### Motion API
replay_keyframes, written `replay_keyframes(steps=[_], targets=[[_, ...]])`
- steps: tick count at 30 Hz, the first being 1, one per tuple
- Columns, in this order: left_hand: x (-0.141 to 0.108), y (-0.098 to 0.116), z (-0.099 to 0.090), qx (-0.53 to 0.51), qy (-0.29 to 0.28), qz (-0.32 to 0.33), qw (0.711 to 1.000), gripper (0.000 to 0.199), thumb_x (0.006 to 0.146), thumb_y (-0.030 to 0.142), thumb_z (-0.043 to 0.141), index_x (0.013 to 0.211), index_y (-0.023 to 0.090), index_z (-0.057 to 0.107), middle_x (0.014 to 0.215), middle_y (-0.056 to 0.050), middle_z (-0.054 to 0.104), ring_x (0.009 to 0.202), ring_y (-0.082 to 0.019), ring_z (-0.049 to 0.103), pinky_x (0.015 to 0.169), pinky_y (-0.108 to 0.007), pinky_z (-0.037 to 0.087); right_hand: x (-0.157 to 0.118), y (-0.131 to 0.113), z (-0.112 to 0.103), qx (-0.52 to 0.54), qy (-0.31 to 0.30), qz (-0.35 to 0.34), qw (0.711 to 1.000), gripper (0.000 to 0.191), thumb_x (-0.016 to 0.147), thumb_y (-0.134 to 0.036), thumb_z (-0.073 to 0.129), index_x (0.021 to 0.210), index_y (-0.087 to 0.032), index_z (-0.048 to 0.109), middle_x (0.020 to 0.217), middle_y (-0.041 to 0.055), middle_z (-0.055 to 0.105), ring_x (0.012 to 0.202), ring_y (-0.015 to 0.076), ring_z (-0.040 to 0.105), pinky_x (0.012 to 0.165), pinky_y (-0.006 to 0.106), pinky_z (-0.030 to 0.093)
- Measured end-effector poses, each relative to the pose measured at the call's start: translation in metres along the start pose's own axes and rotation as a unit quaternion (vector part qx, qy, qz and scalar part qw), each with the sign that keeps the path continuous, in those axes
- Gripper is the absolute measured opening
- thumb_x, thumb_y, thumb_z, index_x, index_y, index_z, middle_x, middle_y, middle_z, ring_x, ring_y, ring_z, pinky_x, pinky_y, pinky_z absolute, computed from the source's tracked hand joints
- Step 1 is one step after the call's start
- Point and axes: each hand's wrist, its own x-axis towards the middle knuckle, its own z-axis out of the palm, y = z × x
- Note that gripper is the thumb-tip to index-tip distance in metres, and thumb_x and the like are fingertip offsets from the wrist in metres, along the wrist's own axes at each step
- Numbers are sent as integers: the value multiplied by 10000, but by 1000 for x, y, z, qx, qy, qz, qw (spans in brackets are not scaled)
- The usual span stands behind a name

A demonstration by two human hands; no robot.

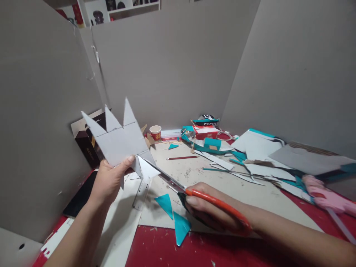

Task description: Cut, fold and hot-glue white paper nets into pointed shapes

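Observation:
My left hand (107, 181) is closed on a piece of white cardboard (119, 142), its thumb pressed on the lower edge. Three pointed spikes rise from the cardboard's top, with pencil lines under them. My right hand (214, 209) grips scissors (219, 204) with orange handles. Their blades reach into the cardboard's lower right side, where a white triangular flap hangs partly cut. Below the blades, two teal triangles (181, 226) lie on the work surface. A ruler-like strip with dark marks (141, 193) lies under the cardboard.
A pencil (182, 158), a paper cup (155, 132) and a teal cardboard model (213, 144) stand or lie farther back. Cardboard scraps (267, 167) pile up at right, beside a pink glue gun (322, 193). A dark box (86, 146) is at left. Grey panels (167, 66) enclose the table.

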Motion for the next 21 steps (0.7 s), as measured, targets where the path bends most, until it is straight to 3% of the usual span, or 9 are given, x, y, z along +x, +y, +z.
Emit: replay_keyframes(steps=[4, 7, 9, 11, 15, 18, 20, 21], targets=[[10, 2, -2, -28, 106, 41, 993, 336, 608, 186, 800, 923, 121, 704, 886, -66, 737, 786, -203, 690, 645, -283, 597, 6, 3, -5, -199, 100, 24, 975, 439, 826, -534, 502, 579, -190, 389, 534, -43, 380, 491, 86, 316, 452, 211, 268], [17, 0, -4, -47, 141, 50, 988, 313, 604, 153, 785, 906, 115, 708, 862, -64, 732, 750, -194, 687, 630, -292, 598, 13, 12, -11, -381, 193, 71, 902, 362, 815, -485, 522, 622, -179, 503, 580, 9, 518, 531, 126, 422, 505, 242, 288], [18, -3, -3, -52, 139, 41, 988, 306, 606, 143, 780, 902, 113, 709, 877, -68, 731, 738, -184, 682, 613, -278, 594, 16, 18, -17, -460, 210, 112, 855, 343, 835, -465, 487, 675, -172, 567, 626, 57, 598, 556, 161, 498, 512, 257, 275], [16, -6, 0, -58, 133, 28, 989, 302, 607, 146, 781, 898, 108, 711, 890, -75, 731, 726, -176, 678, 597, -266, 589, 19, 24, -22, -495, 204, 147, 832, 345, 845, -471, 469, 741, -168, 598, 669, 86, 641, 578, 188, 552, 503, 260, 266], [8, -13, 9, -60, 116, 5, 991, 336, 606, 174, 793, 927, 121, 708, 924, -73, 727, 718, -175, 676, 564, -259, 581, 18, 28, -29, -514, 184, 161, 822, 342, 854, -481, 472, 810, -166, 598, 716, 103, 665, 604, 212, 595, 507, 269, 295], [0, -20, 17, -55, 90, -7, 994, 389, 611, 206, 801, 981, 141, 699, 957, -70, 726, 762, -181, 679, 597, -259, 579, 15, 23, -29, -509, 217, 113, 825, 301, 854, -436, 500, 819, -155, 601, 799, 127, 671, 694, 236, 613, 570, 297, 366], [-5, -26, 22, -51, 68, -21, 996, 412, 621, 227, 800, 1011, 149, 693, 967, -74, 729, 800, -190, 681, 634, -266, 576, 13, 16, -24, -458, 266, 38, 847, 281, 850, -416, 515, 837, -151, 606, 861, 129, 669, 769, 235, 610, 647, 318, 411], [-7, -29, 24, -46, 58, -30, 997, 418, 630, 238, 796, 1025, 151, 689, 975, -76, 729, 821, -197, 681, 647, -270, 575, 12, 12, -20, -401, 280, 3, 872, 291, 856, -426, 507, 831, -154, 606, 850, 115, 668, 765, 219, 606, 663, 317, 426]])
